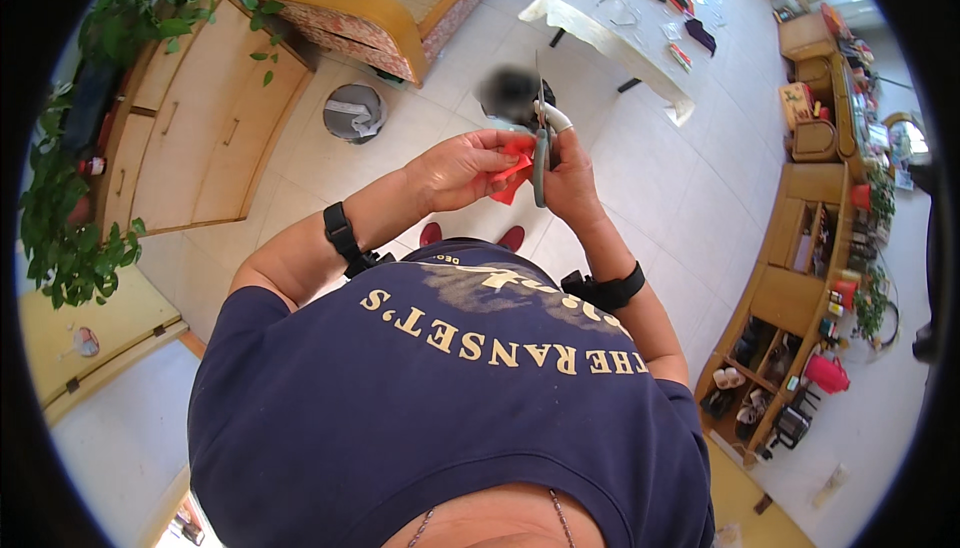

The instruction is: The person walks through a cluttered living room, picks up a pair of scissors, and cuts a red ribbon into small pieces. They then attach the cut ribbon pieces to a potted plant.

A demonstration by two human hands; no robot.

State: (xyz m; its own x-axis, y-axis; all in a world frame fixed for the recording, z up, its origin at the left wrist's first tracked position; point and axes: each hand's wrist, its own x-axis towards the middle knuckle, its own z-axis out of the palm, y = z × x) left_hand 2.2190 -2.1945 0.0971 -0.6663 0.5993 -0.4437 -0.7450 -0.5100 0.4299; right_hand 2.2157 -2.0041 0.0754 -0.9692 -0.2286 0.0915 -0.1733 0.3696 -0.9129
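My left hand [465,171] pinches a small, folded piece of red sheet material [510,191], either paper or cloth. A pair of scissors [540,165] with grey-green handles is in my right hand [574,176], close against the red piece. The blades point away from me, and I cannot tell how far apart they are. White wrapping or a cover [555,117] is around one finger of the right hand. Both hands are held in front of my body, above the tiled floor. The handles hide part of the red piece.
Beyond my hands is a blurred dark shape [514,91]. A round grey bin or stool [355,114] with pale strips on it stands at left. A cloth-covered table [577,15], a wooden couch [397,37], a cabinet [202,135] and shelving [795,248] surround the floor.
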